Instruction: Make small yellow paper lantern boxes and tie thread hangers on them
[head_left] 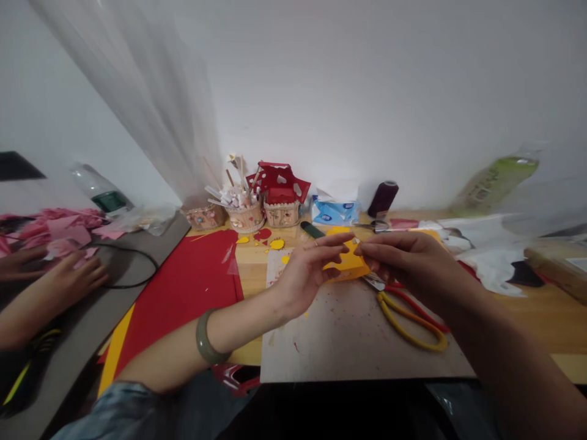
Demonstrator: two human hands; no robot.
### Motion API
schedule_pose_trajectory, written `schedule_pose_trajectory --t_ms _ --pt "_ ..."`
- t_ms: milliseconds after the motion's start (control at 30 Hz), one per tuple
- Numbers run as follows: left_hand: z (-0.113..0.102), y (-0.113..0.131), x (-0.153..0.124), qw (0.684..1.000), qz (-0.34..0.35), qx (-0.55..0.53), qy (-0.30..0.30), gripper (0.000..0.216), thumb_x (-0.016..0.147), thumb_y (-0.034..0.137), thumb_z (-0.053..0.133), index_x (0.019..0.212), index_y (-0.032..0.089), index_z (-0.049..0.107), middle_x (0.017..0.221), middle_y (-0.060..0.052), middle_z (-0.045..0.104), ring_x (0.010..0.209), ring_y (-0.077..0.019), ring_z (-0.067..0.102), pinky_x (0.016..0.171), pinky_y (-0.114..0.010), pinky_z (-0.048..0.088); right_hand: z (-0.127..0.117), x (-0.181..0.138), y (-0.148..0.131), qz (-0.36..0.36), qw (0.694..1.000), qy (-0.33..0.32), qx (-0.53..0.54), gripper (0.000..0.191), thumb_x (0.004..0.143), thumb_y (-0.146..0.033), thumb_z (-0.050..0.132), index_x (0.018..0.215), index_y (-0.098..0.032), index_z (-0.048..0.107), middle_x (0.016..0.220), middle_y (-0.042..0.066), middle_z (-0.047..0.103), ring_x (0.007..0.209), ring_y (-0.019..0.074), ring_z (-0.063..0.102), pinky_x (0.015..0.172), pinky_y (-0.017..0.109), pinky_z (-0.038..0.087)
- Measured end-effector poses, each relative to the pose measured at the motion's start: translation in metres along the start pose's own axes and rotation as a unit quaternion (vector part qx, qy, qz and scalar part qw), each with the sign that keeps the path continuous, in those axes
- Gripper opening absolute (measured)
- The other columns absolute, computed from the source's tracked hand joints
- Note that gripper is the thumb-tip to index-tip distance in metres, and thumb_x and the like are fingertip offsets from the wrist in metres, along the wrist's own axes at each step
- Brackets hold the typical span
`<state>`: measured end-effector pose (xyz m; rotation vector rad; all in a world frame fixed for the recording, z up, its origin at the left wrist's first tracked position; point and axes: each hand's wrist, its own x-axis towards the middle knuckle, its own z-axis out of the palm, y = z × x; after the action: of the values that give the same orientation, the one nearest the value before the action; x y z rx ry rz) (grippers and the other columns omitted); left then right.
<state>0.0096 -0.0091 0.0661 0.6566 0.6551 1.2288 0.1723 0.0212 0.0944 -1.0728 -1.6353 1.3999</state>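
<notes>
My left hand point(308, 269) and my right hand point(403, 260) meet over the middle of the wooden table point(541, 318). Both pinch a small piece of yellow paper point(347, 264) between fingers and thumbs, the left at its left edge, the right at its right edge. The paper hangs a little above a stained grey cutting board point(348, 342). Yellow-handled scissors point(408, 318) lie on the board just below my right hand. I wear a green bangle on my left wrist.
A red sheet point(192, 287) covers the table's left part. At the back stand craft baskets point(247, 214), a red paper house point(280, 186), a tissue pack point(334, 211) and a dark thread spool point(383, 198). Another person's hands point(59, 281) rest at the far left by pink paper scraps.
</notes>
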Motion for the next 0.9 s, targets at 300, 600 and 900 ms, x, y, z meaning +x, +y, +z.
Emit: schedule_pose_trajectory --t_ms 300,600,900 --pt "0.007 -0.004 0.003 0.992 0.086 0.096 0.012 0.009 0.065 0.025 0.075 0.074 0.024 0.076 0.078 -0.001 0.071 0.072 -0.0091 0.058 0.063 -0.020 0.040 0.001 -0.001 0.002 -0.003 1.000 -0.019 0.006 0.027 0.068 -0.041 0.072 0.057 -0.017 0.064 0.049 -0.002 0.051 0.046 0.0063 0.043 0.043 0.022 0.029" --pt "0.009 0.003 0.003 0.981 0.140 0.128 0.040 0.005 0.067 0.023 0.072 0.067 0.018 0.070 0.072 0.001 0.068 0.066 -0.0069 0.055 0.056 -0.018 0.038 0.001 -0.001 0.003 -0.016 0.999 -0.025 -0.019 0.027 0.070 -0.043 0.071 0.065 -0.017 0.068 0.052 -0.002 0.054 0.047 0.0059 0.045 0.045 0.021 0.031" --pt "0.009 0.044 0.015 0.989 0.148 0.028 0.007 0.024 0.090 0.011 0.045 0.069 0.015 0.056 0.068 0.000 0.068 0.056 -0.0049 0.061 0.054 -0.013 0.046 -0.027 0.020 0.017 -0.059 0.989 -0.062 -0.119 0.031 0.068 -0.048 0.071 0.078 -0.019 0.074 0.059 0.000 0.059 0.052 0.0084 0.049 0.048 0.023 0.037"
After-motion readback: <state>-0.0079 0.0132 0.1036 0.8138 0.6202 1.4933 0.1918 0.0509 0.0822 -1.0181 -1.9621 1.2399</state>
